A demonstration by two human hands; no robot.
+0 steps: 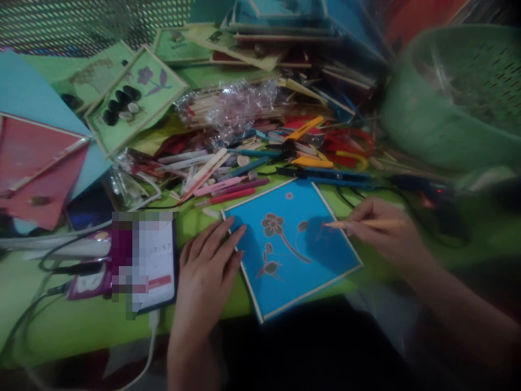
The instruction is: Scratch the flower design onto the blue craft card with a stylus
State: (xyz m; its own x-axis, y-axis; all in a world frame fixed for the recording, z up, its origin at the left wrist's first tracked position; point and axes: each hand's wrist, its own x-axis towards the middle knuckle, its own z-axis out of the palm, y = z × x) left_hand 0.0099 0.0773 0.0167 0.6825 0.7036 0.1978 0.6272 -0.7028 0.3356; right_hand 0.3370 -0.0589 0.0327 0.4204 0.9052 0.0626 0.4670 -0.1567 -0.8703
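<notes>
A blue square board [293,282] with thin pale strips along its edges lies tilted on the green table. On it are a brown flower with a stem and leaves, a small pink flower near the top, and faint reddish lines at the right. My left hand [207,266] rests flat with fingers spread, its fingertips on the board's left edge. At the board's right side, my right hand [378,228] pinches an orange pencil-like tool [382,222], whose tip is over the faint lines.
Pens, cutters and sticks [244,163] are heaped behind the board. A phone [163,260] and cables lie left. Framed cards [150,103] with dark stones stand farther back. A green basket [439,130] is at the right, with a dark glue-gun-like object [439,206] before it.
</notes>
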